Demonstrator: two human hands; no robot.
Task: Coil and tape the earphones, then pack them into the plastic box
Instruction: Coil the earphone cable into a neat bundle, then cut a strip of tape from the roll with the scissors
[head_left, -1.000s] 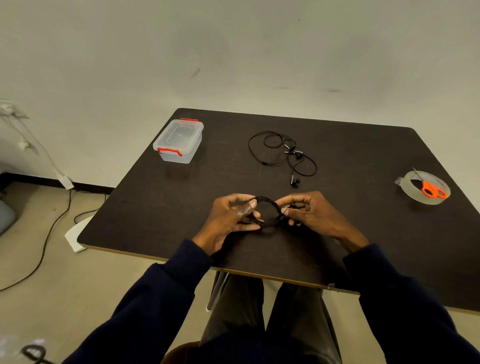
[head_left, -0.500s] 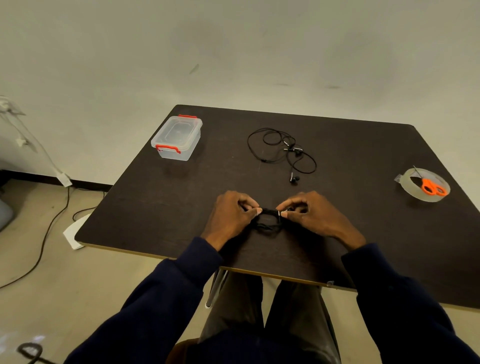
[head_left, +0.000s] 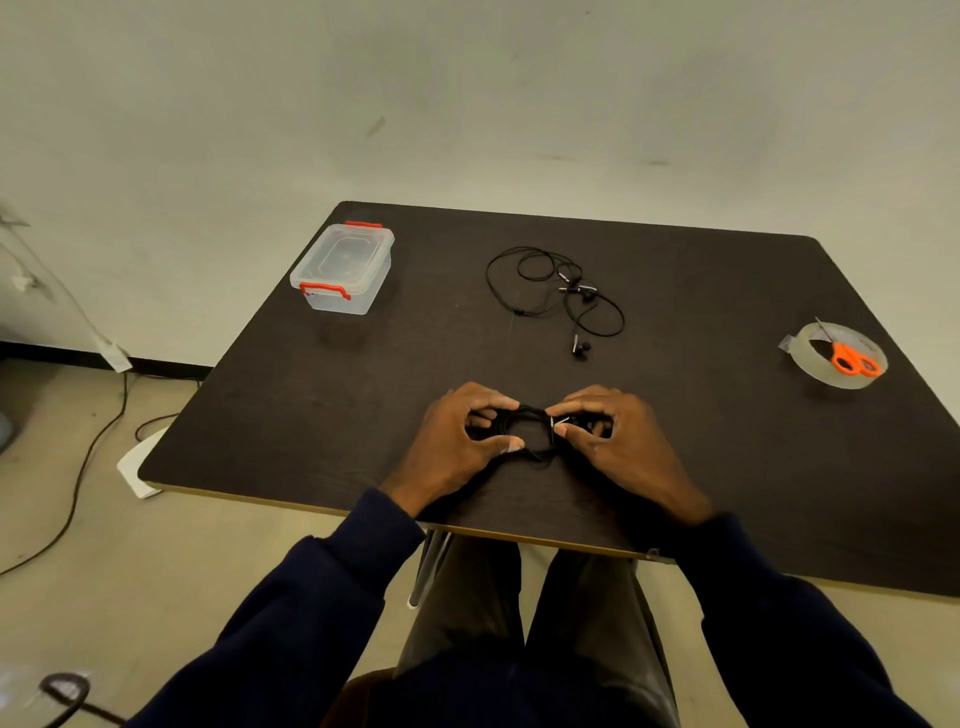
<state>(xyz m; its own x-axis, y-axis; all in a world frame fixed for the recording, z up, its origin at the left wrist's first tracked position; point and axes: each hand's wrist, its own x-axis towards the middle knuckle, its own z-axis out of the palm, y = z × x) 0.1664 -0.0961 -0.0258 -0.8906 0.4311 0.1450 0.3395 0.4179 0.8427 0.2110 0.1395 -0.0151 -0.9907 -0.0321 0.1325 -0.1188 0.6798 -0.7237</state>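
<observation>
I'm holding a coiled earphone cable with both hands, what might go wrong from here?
1. The coiled earphones, pinched between left hand and right hand, may spring loose if one hand lets go: the tape roll lies far to the right, scissors on it.
2. The plastic box looks closed, so opening it needs a free hand.

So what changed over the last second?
The left hand and right hand rolled knuckles-up around the coiled earphones. Neither grip let go. The coil squashed flat, then reopened. Plastic box, loose earphones, tape roll and scissors unmoved.
</observation>
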